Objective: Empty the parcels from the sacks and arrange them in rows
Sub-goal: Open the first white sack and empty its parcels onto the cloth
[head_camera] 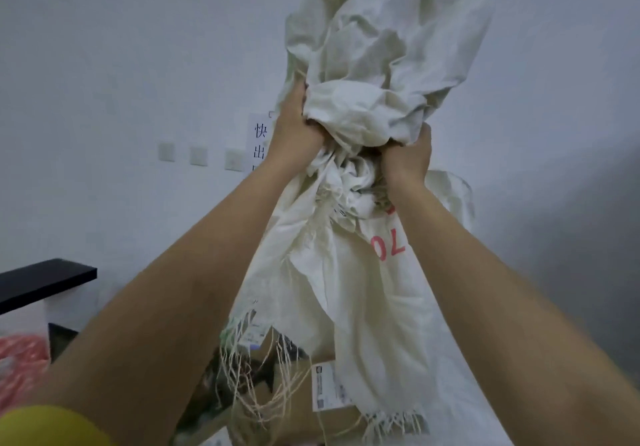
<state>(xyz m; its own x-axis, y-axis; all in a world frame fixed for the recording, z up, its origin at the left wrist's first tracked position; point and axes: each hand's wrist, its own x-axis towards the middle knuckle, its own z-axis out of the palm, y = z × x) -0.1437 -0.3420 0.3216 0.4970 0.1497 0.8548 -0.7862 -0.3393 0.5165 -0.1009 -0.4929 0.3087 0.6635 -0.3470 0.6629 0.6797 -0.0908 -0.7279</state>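
Note:
A white woven sack with red printed figures hangs upside down in front of the wall. Its bunched closed end is lifted high, and its frayed open mouth points down. My left hand grips the gathered cloth on the left side. My right hand grips the bunch on the right, a little lower. Under the sack's mouth lie brown cardboard parcels with white shipping labels, partly covered by loose threads and cloth.
A pale wall with three white switch plates and a paper sign with black characters stands behind. A black shelf edge juts from the left. A red-orange mesh bundle lies at lower left.

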